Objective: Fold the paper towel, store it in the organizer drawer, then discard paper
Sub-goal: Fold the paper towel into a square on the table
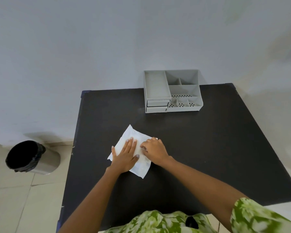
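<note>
A white paper towel (134, 133) lies flat on the black table (200, 140), a little left of the middle. My left hand (125, 156) presses on it palm down with the fingers spread. My right hand (154, 151) rests on the towel's right part with the fingers curled onto it. At the far edge of the table stands a grey organizer (172, 91) with several open compartments on top. Its two small drawers (156, 105) at the front left are closed.
A metal trash bin (32, 157) lined with a black bag stands on the tiled floor, left of the table. A pale wall rises just behind the organizer. My green patterned clothing fills the bottom edge of the view.
</note>
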